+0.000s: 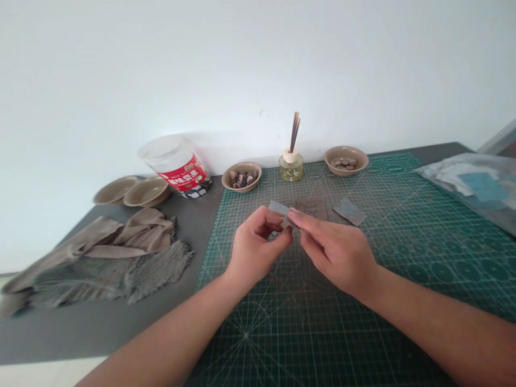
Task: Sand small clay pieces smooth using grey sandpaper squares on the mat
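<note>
Above the green cutting mat (274, 333), both my hands grip one small, thin, pale grey sheet-like piece (277, 207); its exact kind is unclear. My left hand (253, 244) pinches it from the left with thumb and fingers. From the right, the thumb and fingertips of my right hand (341, 250) close on its near end. Just behind the hands lies a flat see-through bag (313, 208) with dark marks on it. A small grey-blue flat packet (350, 212) rests on the mat to its right.
Along the wall stand a bowl of dark pebble-like pieces (242, 167), a reed diffuser (291, 166), and a bowl of brownish pieces (346, 153). Leftward are a red-labelled tub (181, 166), two bowls (147, 192) and crumpled cloth (121, 263). A plastic bag (475, 177) lies right.
</note>
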Tool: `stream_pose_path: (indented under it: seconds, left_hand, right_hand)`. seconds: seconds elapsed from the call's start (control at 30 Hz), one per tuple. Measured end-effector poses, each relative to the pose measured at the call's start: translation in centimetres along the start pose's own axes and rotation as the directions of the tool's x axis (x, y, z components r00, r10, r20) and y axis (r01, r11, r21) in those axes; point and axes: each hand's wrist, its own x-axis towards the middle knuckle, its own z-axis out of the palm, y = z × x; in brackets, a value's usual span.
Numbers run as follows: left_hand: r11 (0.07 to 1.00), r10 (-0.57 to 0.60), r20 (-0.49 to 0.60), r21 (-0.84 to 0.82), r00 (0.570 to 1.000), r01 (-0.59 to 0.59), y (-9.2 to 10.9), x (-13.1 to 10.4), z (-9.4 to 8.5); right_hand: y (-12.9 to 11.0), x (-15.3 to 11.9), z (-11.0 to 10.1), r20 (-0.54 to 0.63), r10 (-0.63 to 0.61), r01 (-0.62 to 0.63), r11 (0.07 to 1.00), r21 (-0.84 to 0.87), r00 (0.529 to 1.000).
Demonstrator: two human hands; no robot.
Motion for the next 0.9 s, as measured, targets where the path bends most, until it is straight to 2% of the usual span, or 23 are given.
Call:
stream_pose_path:
  seconds: [0.1,0.2,0.33,0.43,0.57,0.7,0.83,0.9]
  left_hand:
    - [1.000,0.000,-0.018,0.024,1.000,0.001,-0.03,0.01,-0.15]
    - [1.000,-0.018,-0.007,0.019,1.000,0.018,-0.09,0.01,-0.22]
    - [0.998,0.001,0.005,0.065,1.000,-0.001,-0.13,0.04,-0.22]
    - [0.995,0.011,-0.024,0.100,1.000,-0.009,-0.03,0.02,-0.24]
    - [0.991,0.008,-0.005,0.133,1.000,-0.007,0.15,-0.02,-0.28]
    - [0.991,0.006,0.005,0.131,1.000,-0.007,0.29,-0.05,-0.24]
    - [0.987,0.027,0.003,0.161,1.000,-0.027,0.37,-0.17,-0.28]
    - [0.984,0.031,0.000,0.174,1.000,-0.031,0.41,-0.20,-0.29]
  right_hand:
    - [0.10,-0.08,0.02,0.051,-0.122,0.124,0.992,-0.031,0.991]
    - [0.39,-0.05,0.14,0.058,-0.099,0.103,0.992,-0.074,0.993]
    - [0.51,0.05,0.14,0.049,-0.148,0.153,0.983,-0.099,0.988]
    - [0.55,0.10,0.10,0.046,-0.135,0.139,0.984,-0.114,0.990]
    - [0.52,0.07,0.16,0.028,-0.161,0.163,0.981,-0.104,0.987]
    - [0.41,0.00,0.20,0.030,-0.099,0.101,0.993,-0.068,0.995]
    - [0.51,-0.02,0.24,0.030,-0.127,0.128,0.991,-0.042,0.991]
    - [0.72,0.06,0.29,0.059,-0.046,0.047,0.999,-0.018,0.997]
